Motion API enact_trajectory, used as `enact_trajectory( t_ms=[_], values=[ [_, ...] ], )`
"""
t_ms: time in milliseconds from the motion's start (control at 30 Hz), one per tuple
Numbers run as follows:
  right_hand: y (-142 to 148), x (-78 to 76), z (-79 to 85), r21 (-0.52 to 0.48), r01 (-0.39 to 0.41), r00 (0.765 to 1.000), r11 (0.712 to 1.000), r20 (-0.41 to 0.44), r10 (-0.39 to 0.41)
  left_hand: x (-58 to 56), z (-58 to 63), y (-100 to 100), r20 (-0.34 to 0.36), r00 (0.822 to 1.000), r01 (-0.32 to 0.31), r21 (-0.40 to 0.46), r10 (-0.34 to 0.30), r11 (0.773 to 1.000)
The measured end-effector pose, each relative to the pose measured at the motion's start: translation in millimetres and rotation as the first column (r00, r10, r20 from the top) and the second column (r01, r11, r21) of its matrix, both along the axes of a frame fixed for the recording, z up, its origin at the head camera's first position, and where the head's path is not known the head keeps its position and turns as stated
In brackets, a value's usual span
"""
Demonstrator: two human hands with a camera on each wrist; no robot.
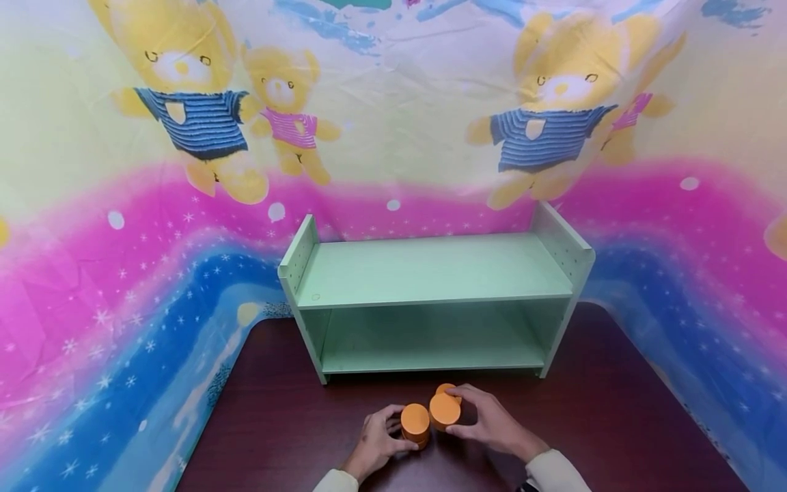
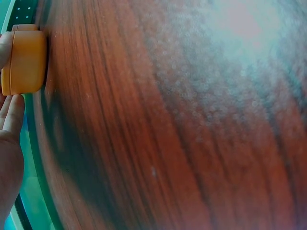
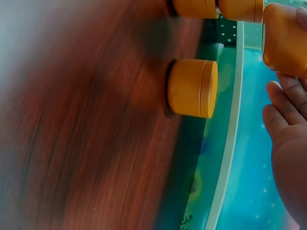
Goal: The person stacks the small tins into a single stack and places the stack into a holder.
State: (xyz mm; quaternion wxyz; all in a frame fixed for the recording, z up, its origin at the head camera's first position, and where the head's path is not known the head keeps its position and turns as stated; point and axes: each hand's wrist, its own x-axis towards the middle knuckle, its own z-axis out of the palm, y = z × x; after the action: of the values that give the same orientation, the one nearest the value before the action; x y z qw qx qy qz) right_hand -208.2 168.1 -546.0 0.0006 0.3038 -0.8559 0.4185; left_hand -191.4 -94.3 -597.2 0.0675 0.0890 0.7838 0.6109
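Several round orange lidded jars are close together on the dark table. My left hand [image 1: 376, 443] holds a stack of two, with an upper jar [image 1: 415, 419] over another whose lower edge shows beneath it. In the left wrist view the fingers and thumb are around a jar [image 2: 29, 62]. My right hand [image 1: 494, 422] grips a jar [image 1: 445, 410] between thumb and fingers, raised off the table. The right wrist view shows this held jar [image 3: 286, 40] higher than a single jar [image 3: 189, 88] standing on the table, which is mostly hidden in the head view.
A pale green two-level shelf [image 1: 430, 270] stands on the table [image 1: 264, 417] just beyond the hands. Behind it and along both sides hangs a cloth [image 1: 393, 137] printed with bears.
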Motion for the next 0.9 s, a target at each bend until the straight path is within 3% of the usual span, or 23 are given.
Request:
enact_trajectory(
  t_ms=[267, 567, 900],
  values=[
    [-7.2, -2.1, -0.2, -0.004, -0.015, 1.0, 1.0, -0.019, 0.015, 1.0, -0.6, -1.6, -0.036, 0.999, 0.013, 0.016, -0.013, 1.0],
    [-13.4, -4.3, -0.9, -0.02, -0.037, 0.999, 0.999, -0.022, 0.036, 2.1, -1.1, -0.5, 0.002, 1.0, -0.001, 0.067, 0.001, 0.998],
    [-21.2, -4.5, 0.4, -0.048, -0.058, 0.998, 0.997, -0.003, 0.058, 1.2, -3.0, -0.8, -0.023, 1.0, 0.007, 0.073, -0.005, 0.997]
  ],
)
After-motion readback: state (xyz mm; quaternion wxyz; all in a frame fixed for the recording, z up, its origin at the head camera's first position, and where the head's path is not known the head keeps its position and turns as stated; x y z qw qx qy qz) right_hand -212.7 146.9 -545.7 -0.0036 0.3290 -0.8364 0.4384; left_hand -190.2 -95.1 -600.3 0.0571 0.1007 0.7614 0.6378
